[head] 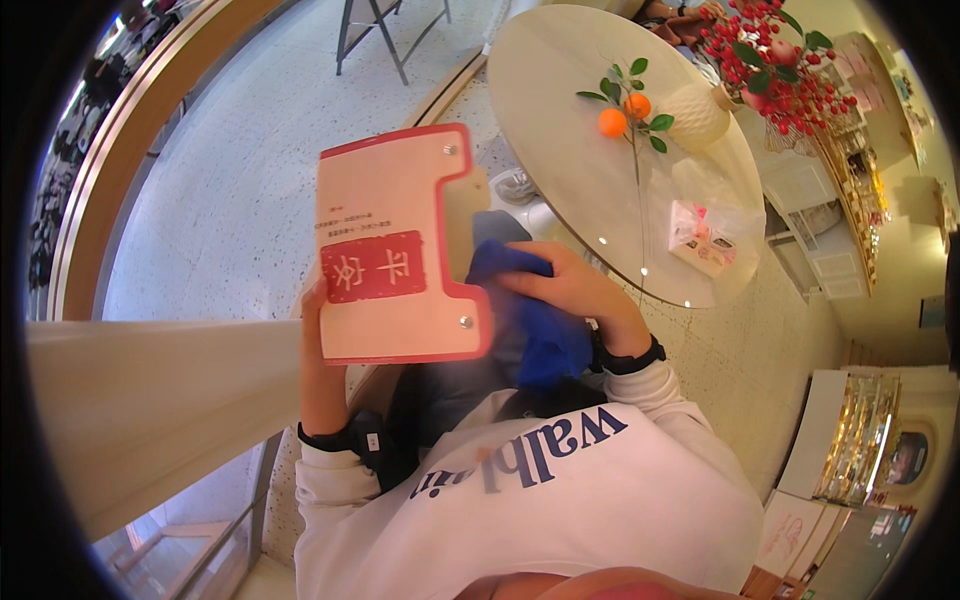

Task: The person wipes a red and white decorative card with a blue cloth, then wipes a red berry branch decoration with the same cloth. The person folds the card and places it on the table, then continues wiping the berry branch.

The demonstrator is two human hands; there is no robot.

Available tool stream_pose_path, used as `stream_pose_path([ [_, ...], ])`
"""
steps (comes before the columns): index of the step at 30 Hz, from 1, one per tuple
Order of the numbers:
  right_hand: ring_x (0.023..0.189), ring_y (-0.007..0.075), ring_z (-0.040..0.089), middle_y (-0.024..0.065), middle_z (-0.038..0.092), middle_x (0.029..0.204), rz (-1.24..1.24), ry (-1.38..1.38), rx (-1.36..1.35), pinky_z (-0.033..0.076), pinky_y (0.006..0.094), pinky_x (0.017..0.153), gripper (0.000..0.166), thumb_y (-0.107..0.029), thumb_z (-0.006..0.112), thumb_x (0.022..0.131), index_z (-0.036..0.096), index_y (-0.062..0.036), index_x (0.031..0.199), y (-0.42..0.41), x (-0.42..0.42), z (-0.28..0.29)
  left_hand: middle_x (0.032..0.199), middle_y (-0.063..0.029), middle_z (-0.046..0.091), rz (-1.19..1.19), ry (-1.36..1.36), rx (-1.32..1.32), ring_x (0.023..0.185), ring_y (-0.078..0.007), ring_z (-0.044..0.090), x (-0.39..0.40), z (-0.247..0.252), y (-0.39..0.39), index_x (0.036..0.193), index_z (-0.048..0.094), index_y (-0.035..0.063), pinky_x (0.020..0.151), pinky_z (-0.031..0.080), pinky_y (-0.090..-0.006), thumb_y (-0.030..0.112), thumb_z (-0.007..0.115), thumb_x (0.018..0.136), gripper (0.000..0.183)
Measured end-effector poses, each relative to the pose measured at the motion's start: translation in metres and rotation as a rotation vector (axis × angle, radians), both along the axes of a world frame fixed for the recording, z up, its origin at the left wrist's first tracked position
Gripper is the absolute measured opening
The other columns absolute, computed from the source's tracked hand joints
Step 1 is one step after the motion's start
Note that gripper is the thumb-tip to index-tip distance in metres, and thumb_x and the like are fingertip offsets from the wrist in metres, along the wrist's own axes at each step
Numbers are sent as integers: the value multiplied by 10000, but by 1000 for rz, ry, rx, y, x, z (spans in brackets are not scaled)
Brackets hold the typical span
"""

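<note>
Upright in front of me is a pale board with a red border [379, 202], notched along its right edge and bearing printed writing and two metal studs. My left hand [313, 304] grips its left edge from behind, with most of the fingers hidden. Bunched between the fingers of my right hand [559, 281] is a blue cloth [555, 337], whose loose part hangs down over my lap. The right hand is just right of the board's notch, near a pale part behind the board. Both wrists wear black bands.
An oval table [555, 112] at the upper right bears a twig with two oranges [613, 123], a ribbed vase [697, 116] with red berries, and a tissue pack [701, 236]. A person sits beyond it. A pale ledge [172, 390] runs at left; a folding stand [375, 34] is ahead.
</note>
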State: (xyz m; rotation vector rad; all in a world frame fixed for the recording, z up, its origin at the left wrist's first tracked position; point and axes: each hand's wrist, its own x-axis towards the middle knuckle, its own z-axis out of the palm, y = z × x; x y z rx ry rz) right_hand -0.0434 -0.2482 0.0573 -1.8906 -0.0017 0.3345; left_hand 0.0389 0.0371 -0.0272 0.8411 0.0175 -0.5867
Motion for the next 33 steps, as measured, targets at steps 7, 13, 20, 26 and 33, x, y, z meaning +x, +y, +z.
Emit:
stream_pose_path([
  [7, 678, 121, 511, 91, 576, 971, -595, -614, 580, 438, 228, 599, 189, -65, 591, 846, 555, 0, 1019, -74, -117, 58, 1269, -108, 539, -31, -24, -251, 1100, -204, 557, 4, -16, 11, 1320, 435, 73, 890, 478, -341, 446, 467, 921, 547],
  [13, 643, 138, 485, 83, 546, 915, -924, -1008, 226, 403, 224, 493, 241, -127, 608, 860, 529, -12, 1056, -173, -184, 112, 1389, -73, 422, 54, 193, -387, 1236, -203, 428, -19, -3, 27, 1391, 360, 101, 1030, 354, -345, 466, 438, 943, 583],
  [20, 980, 240, 631, 162, 637, 1110, -1518, -1047, -833, 491, 350, 852, 436, -290, 604, 891, 573, 22, 1194, -253, -175, 92, 1431, -75, 359, 286, -74, -75, 1289, -190, 357, -25, -35, 4, 1400, 327, 91, 1080, 293, -339, 412, 446, 950, 566],
  [26, 1265, 329, 414, 170, 476, 1328, -910, -391, -1252, 324, 400, 1047, 423, -209, 593, 893, 511, -58, 1280, -324, -158, 25, 1389, -75, 399, 236, 18, -171, 1243, -185, 395, -34, -25, -32, 1378, 354, 80, 1045, 322, -331, 398, 447, 952, 540],
  [33, 1114, 231, 554, 103, 591, 1174, -939, -556, -1103, 430, 339, 930, 264, -89, 511, 922, 603, -70, 1169, -219, -139, 51, 1340, -76, 444, 248, 70, -183, 1190, -179, 440, -51, -20, -53, 1351, 386, 67, 1005, 357, -321, 383, 449, 955, 511],
])
